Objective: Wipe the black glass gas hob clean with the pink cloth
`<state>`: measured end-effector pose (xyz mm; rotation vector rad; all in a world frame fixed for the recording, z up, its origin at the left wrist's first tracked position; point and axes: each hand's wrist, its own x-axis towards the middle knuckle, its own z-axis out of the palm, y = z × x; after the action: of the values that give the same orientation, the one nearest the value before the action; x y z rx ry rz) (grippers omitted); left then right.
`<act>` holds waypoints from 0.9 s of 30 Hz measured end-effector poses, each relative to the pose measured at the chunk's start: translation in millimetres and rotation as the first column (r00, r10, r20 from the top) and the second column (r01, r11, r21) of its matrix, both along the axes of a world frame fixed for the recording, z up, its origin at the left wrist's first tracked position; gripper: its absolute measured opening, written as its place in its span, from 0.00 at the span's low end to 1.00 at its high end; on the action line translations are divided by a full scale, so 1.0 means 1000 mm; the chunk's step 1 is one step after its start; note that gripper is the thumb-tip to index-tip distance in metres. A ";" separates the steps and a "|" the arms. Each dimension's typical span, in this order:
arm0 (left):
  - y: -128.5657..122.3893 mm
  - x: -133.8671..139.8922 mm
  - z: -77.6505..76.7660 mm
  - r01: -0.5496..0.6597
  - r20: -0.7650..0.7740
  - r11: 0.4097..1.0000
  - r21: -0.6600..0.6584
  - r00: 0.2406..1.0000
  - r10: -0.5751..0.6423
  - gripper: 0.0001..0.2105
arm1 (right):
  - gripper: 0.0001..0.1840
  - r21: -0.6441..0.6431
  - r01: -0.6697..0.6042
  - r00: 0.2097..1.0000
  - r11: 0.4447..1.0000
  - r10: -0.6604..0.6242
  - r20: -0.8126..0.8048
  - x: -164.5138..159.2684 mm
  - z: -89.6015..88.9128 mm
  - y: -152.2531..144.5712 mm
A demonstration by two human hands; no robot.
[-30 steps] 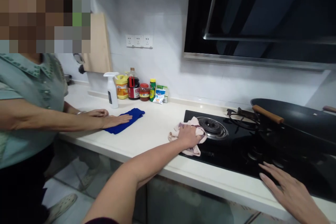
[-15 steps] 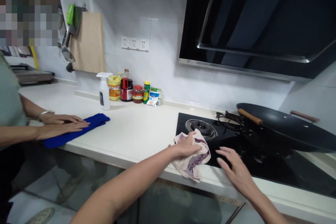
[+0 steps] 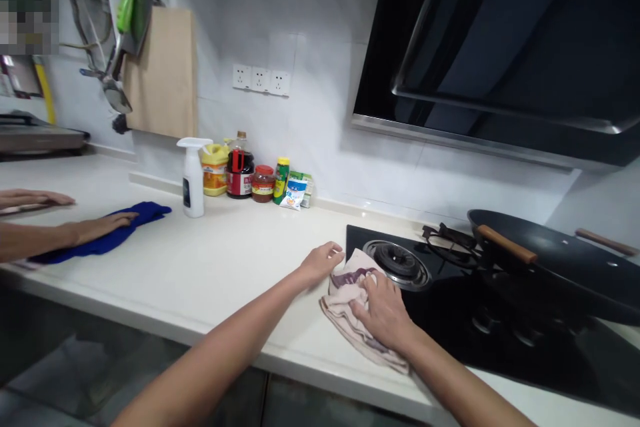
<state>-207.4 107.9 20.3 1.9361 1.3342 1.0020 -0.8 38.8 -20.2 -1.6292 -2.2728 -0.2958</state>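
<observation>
My right hand [image 3: 384, 305] presses on a pale pink cloth [image 3: 356, 293] with purple markings, its fingers and thumb bunching the fabric. The crumpled cloth lies across the left edge of the black glass gas stove [image 3: 440, 320] and the white countertop [image 3: 240, 267]. Just left of the cloth, my left hand [image 3: 320, 265] is open, its fingers loosely bent and holding nothing. Behind the cloth is the stove's left burner [image 3: 397, 261], with its grate off and set farther back.
A large wok [image 3: 555, 253] sits on the right burner beneath the range hood [image 3: 500, 33]. Left, a co-worker's hand [image 3: 103, 227] rests on a blue cloth [image 3: 127, 230]. A white spray bottle [image 3: 193, 180], a soy sauce bottle [image 3: 241, 170] and other seasonings line the wall.
My left hand has let go of the pink cloth and moved left. My right hand has come over from the stove onto the cloth. The co-worker's hands and blue cloth have shifted left.
</observation>
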 end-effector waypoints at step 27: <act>-0.013 -0.014 -0.019 0.201 -0.560 0.948 0.247 0.828 -0.030 0.11 | 0.38 -0.265 0.440 0.893 0.858 -0.387 0.231 0.067 0.027 0.277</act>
<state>-221.1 95.3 1.7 2.6475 1.3886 0.6212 66.0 315.8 7.0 -2.3504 -2.1443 -0.1854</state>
